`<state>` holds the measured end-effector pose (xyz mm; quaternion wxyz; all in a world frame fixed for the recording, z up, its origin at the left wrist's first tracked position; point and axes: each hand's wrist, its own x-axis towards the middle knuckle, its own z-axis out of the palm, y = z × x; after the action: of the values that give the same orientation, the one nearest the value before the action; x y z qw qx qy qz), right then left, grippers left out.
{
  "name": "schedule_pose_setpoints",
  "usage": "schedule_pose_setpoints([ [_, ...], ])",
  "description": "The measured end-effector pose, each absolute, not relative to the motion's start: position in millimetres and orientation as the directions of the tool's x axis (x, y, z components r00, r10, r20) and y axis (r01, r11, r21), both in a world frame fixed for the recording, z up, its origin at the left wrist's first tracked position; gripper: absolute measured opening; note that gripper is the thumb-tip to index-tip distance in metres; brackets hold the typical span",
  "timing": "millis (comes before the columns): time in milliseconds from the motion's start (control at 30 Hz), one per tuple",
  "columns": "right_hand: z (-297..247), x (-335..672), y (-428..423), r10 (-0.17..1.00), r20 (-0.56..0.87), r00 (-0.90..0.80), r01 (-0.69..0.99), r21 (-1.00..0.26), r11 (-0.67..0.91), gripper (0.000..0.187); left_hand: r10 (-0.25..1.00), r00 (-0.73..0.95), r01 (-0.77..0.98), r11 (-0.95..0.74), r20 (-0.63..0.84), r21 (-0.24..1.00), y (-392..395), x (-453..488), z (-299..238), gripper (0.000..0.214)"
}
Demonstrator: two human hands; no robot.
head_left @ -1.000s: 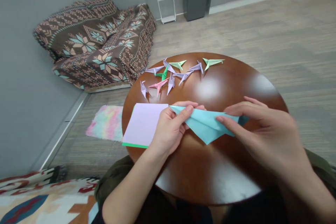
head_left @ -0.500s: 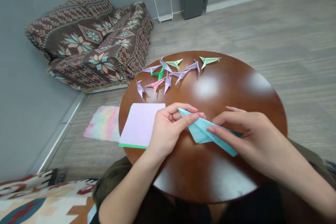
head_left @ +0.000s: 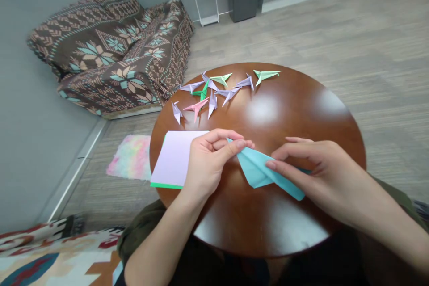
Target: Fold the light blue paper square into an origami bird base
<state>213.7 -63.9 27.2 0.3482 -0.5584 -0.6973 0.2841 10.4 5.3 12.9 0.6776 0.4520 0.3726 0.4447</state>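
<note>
A partly folded sheet of light-blue origami paper (head_left: 256, 170) is held above the round table between both hands. My left hand (head_left: 214, 152) pinches its upper left tip between thumb and fingers. My right hand (head_left: 310, 165) grips the right part, thumb on the near face and fingers behind. A fold line runs along the paper, and a flap hangs at its lower edge. Beside my left wrist lies a stack of square paper (head_left: 179, 156), lilac on top with green showing below.
Several folded paper cranes lie along the far left of the brown round table (head_left: 301, 111), among them a pink crane (head_left: 196, 108) and a green crane (head_left: 203, 93). A patterned covered sofa (head_left: 110, 53) stands beyond, with a pastel rug (head_left: 130, 156) on the floor.
My left hand has shifted slightly left along the paper's tip, and more of the blue paper shows between the hands. My right hand keeps nearly the same hold. The view has moved slightly.
</note>
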Motion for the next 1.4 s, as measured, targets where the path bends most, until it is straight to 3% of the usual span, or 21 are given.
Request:
schedule_pose_setpoints([
  [200, 30.6, 212.5, -65.2, 0.972, 0.209, -0.108, 0.590, -0.774, 0.231, 0.025, 0.892, 0.430, -0.235, 0.263, -0.142, 0.936, 4.7, 8.9, 11.0, 0.021],
  [500, 40.6, 208.0, -63.7, 0.985, 0.129, -0.111, 0.581, -0.796, 0.170, 0.033, 0.878, 0.466, -0.277, 0.260, -0.108, 0.925, 1.4, 10.7, 9.8, 0.014],
  [1067, 36.6, 211.2, -65.6, 0.985, 0.104, -0.135, 0.592, -0.789, 0.164, 0.030, 0.924, 0.354, -0.288, 0.252, -0.142, 0.924, 11.9, 2.6, 19.7, 0.019],
  [1233, 38.5, 210.9, -64.3, 0.995, 0.029, -0.099, 0.554, -0.829, 0.079, 0.031, 0.848, 0.516, -0.151, 0.233, -0.125, 0.961, 10.1, 3.5, 16.5, 0.021],
  [1400, 41.8, 209.5, -64.5, 0.993, 0.004, -0.115, 0.525, -0.849, 0.064, 0.032, 0.841, 0.519, -0.038, 0.202, -0.153, 0.979, 7.5, 3.6, 15.2, 0.018],
])
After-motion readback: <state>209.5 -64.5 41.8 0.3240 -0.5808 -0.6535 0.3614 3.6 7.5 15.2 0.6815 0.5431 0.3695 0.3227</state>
